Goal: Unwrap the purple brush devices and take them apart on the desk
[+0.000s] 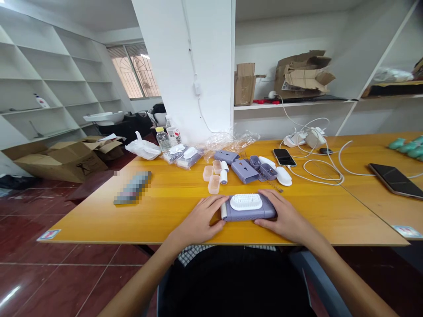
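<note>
A purple plastic case topped with a white oval bristle brush (246, 201) lies on the wooden table near its front edge. My left hand (203, 218) grips its left end, where a pale roller shows, with thumb in front and fingers behind. At the right end my right hand (286, 216) holds the same purple case (246, 215) between thumb and fingers. Just beyond it are translucent pink trays (214, 184), white rollers (224, 174), purple shells (245, 171), small purple cups (268, 171), white oval pieces (283, 176) and metal springs (275, 187).
Wrapped purple units (189, 157), bottles (163, 140) and a white bag (142, 147) stand at the back left. A pixelated flat item (132, 188) lies on the left. Rightward are a phone (284, 157), white cables (322, 176) and a dark tablet (398, 179).
</note>
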Motion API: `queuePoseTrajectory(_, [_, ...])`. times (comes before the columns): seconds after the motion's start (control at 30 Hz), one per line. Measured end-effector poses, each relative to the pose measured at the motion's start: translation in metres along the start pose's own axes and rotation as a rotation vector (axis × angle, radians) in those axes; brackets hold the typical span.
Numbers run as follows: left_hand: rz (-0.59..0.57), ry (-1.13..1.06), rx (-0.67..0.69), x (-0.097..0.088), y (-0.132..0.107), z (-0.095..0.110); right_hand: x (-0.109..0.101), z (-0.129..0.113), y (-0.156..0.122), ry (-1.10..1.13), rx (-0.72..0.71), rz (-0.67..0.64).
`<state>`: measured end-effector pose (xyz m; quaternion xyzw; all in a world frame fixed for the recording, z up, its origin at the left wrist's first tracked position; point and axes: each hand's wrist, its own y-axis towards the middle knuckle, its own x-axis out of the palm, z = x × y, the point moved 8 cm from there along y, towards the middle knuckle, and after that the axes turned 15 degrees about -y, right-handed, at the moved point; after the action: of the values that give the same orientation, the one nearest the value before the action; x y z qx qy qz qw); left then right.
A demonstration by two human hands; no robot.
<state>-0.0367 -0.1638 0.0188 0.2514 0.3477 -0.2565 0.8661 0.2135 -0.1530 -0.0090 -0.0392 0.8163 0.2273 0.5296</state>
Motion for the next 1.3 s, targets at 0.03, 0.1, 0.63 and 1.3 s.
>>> queuePoseTrajectory(0.03, [0.0, -0.003, -0.002, 0.0, 0.0, 0.0, 0.0, 0.0, 0.0, 0.002, -0.002, 0.001])
queuePoseTrajectory(0.1, [-0.003, -0.007, -0.005, -0.001, -0.001, -0.001, 0.0, 0.0, 0.0, 0.005, -0.003, 0.002])
queuePoseTrajectory(0.63, [0.003, -0.023, 0.018, -0.004, 0.0, 0.006, 0.001, 0.001, -0.001, 0.009, -0.011, -0.033])
queuePoseTrajectory(1.3, [0.015, 0.022, -0.059, -0.002, -0.001, -0.005, -0.002, 0.001, 0.001, 0.001, 0.024, 0.013])
